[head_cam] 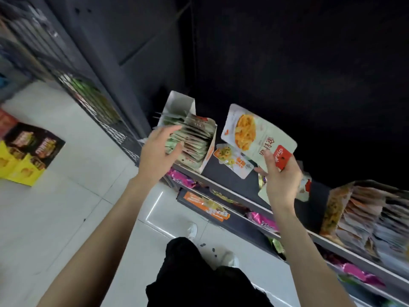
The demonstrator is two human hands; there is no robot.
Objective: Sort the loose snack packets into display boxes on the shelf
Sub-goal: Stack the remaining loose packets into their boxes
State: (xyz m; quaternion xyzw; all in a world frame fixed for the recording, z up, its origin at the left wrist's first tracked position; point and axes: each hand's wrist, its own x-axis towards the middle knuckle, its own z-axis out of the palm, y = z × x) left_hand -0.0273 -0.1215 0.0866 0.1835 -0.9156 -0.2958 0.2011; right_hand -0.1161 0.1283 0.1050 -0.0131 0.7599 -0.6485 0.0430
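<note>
A person faces a dark shelf (223, 185) above a pale tiled floor (73, 196), both bare arms raised. The right hand (282, 180) grips a large white snack packet (256, 134) by its lower edge, tilted above the shelf. The left hand (158, 151), fingers spread and relaxed, touches packets standing in an open display box (194, 138). A smaller loose packet (232, 160) lies between them. Lower shelves are blurred.

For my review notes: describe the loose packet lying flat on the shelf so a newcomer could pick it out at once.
Start at the dark shelf at hand height, with the open white display box of upright packets at its left end. Just right of that box lies a small packet, below the bigger packet in the right hand. It alone lies flat, white with an orange corner and yellow-green food pictured.
</note>
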